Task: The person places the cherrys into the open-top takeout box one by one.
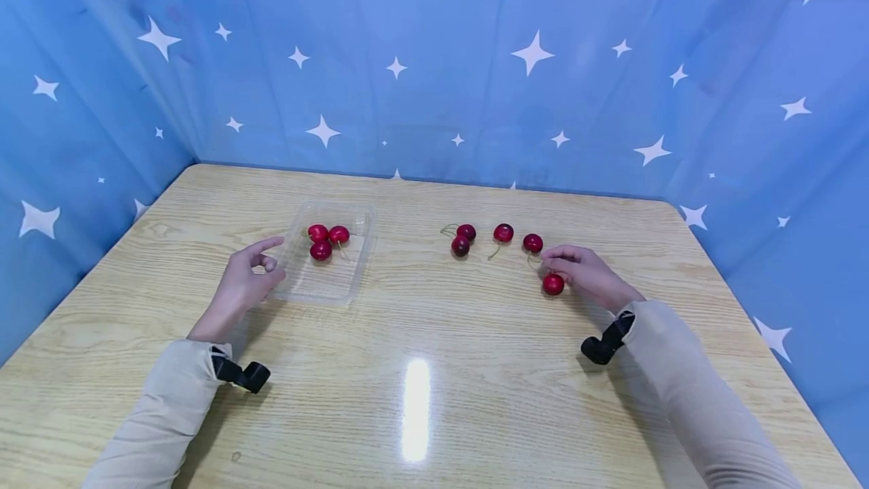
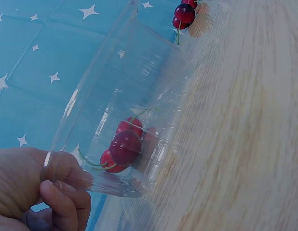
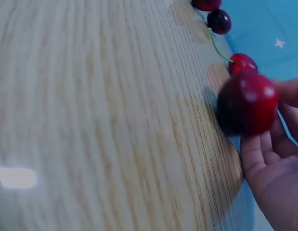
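Note:
Three red cherries lie together in a clear plastic tray at the left of the table. My left hand is at the tray's near left side; in the left wrist view its thumb and bent fingers pinch the tray's rim. On the right, my right hand holds a red cherry at its fingertips. This cherry looks large in the right wrist view and hides part of the fingers. Just behind that hand, a dark red cherry with a stem lies on the table.
Between tray and right hand, a single cherry and a touching pair lie on the wooden table. A blue curtain with white stars hangs behind the table's far edge.

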Motion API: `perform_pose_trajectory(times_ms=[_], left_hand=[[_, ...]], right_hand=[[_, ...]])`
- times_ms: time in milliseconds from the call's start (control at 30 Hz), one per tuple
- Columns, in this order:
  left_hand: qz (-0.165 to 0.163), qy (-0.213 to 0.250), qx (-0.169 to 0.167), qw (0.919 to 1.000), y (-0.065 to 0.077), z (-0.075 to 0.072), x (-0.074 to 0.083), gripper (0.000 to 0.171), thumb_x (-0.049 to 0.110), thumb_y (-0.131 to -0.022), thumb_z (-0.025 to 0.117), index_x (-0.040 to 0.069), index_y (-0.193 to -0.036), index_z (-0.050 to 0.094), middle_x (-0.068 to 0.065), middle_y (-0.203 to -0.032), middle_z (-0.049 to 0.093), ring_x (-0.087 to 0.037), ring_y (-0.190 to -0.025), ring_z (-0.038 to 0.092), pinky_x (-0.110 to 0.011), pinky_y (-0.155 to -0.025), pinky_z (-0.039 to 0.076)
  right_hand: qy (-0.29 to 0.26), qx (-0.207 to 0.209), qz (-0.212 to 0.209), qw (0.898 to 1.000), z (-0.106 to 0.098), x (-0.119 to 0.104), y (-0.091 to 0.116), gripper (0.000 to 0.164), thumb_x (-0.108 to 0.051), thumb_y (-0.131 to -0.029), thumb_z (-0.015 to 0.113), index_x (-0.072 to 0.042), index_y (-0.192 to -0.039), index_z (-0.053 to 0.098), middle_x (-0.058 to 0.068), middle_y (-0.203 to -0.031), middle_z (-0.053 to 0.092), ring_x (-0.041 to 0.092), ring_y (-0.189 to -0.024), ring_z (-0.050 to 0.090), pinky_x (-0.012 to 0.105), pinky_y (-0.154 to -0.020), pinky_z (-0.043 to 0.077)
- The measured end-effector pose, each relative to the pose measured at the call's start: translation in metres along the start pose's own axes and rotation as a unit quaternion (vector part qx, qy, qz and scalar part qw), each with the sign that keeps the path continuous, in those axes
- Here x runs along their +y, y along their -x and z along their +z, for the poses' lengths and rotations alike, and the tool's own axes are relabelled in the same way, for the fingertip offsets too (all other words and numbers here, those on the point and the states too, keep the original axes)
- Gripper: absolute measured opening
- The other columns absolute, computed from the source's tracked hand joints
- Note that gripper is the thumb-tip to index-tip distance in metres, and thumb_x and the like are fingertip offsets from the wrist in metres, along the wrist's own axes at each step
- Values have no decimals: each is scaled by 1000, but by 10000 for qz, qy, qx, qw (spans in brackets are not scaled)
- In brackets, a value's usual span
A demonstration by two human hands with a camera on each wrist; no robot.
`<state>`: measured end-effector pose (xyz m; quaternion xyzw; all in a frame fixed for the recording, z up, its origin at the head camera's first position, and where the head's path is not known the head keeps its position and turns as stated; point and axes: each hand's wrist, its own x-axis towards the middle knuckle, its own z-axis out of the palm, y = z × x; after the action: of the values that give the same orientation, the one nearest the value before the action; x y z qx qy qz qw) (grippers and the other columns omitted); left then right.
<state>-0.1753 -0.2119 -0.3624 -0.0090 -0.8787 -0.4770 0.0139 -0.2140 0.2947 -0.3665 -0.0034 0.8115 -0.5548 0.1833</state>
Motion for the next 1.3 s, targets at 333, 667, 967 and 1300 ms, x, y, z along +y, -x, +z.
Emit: perform_pose_trajectory(times_ms=[333, 667, 967, 1300], left_hand=[[-44, -32, -12, 10000, 0, 0, 0, 52, 1, -80, 51, 0, -131, 40, -7, -79, 41, -6, -46, 37, -22, -41, 37], [-1, -17, -17, 10000, -1, -1, 0, 52, 1, -80, 51, 0, -130, 40, -7, -79, 42, -6, -45, 37, -22, -41, 37], [6, -33, 0, 10000, 0, -2, 3, 52, 0, -80, 52, -1, -131, 39, -7, -78, 42, -5, -44, 38, -22, -40, 36], [-19, 11, -2, 10000, 0, -1, 1, 52, 0, -80, 52, -1, -131, 39, -7, -78, 42, -5, -45, 37, -22, -40, 37]], right_hand=[[-68, -341, -144, 9993, 2, -2, 1, 50, -28, -89, 52, 1, -128, 41, 5, -113, 54, 6, -81, 52, 24, -62, 39], [-91, -540, -90, 9985, 11, -12, 4, 55, -28, -87, 55, -3, -133, 38, 15, -128, 41, 10, -90, 49, 26, -76, 40], [-7, -511, 6, 9987, 19, -18, 4, 54, -27, -87, 55, -3, -132, 39, 15, -135, 34, 18, -105, 44, 34, -89, 34], [-216, -460, -144, 9986, 30, -32, 6, 51, -25, -88, 53, 0, -131, 39, 19, -128, 38, 22, -96, 43, 37, -87, 35]])
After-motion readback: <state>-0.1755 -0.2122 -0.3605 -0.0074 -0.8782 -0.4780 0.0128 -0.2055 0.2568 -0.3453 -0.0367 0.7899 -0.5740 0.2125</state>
